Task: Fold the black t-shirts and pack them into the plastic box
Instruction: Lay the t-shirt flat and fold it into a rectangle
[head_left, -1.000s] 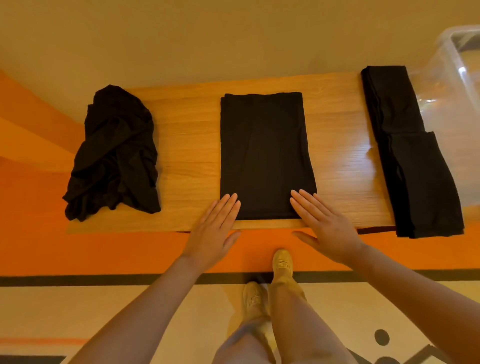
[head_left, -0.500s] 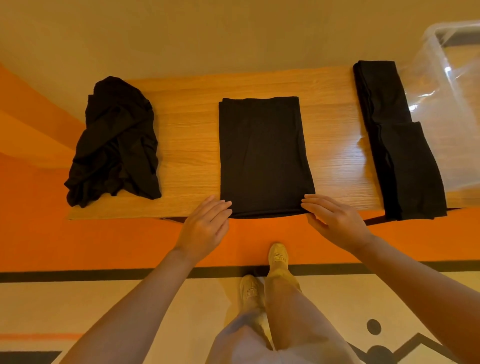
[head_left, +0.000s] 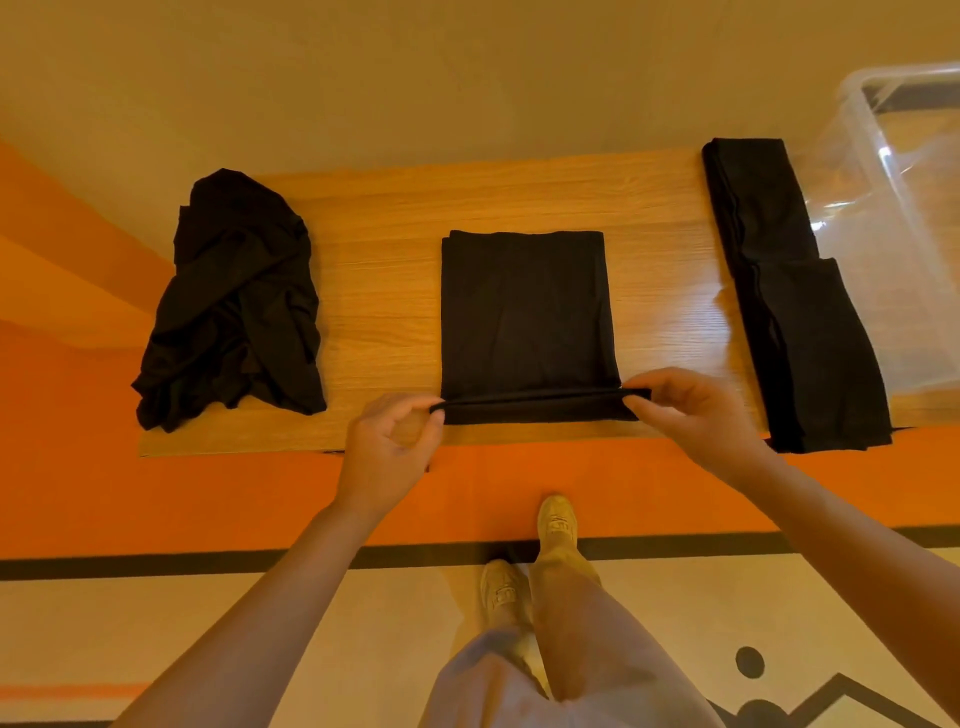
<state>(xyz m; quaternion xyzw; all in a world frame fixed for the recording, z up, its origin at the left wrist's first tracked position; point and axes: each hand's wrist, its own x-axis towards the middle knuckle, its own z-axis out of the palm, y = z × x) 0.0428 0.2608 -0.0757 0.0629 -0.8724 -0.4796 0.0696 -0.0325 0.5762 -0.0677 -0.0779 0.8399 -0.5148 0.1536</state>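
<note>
T-shirt (head_left: 524, 312) sits flat on the desk (head_left: 384, 291) just past both hands, and now the left hand (head_left: 387, 447) and right hand (head_left: 691, 410) have gone from resting flat to pinching its near corners, hem lifted, so the final fold's starting.

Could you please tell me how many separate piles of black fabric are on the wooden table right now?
3: a crumpled heap at the left, the folded t-shirt in the middle, and a folded stack at the right beside the plastic box. The piles may hold several shirts.
</note>
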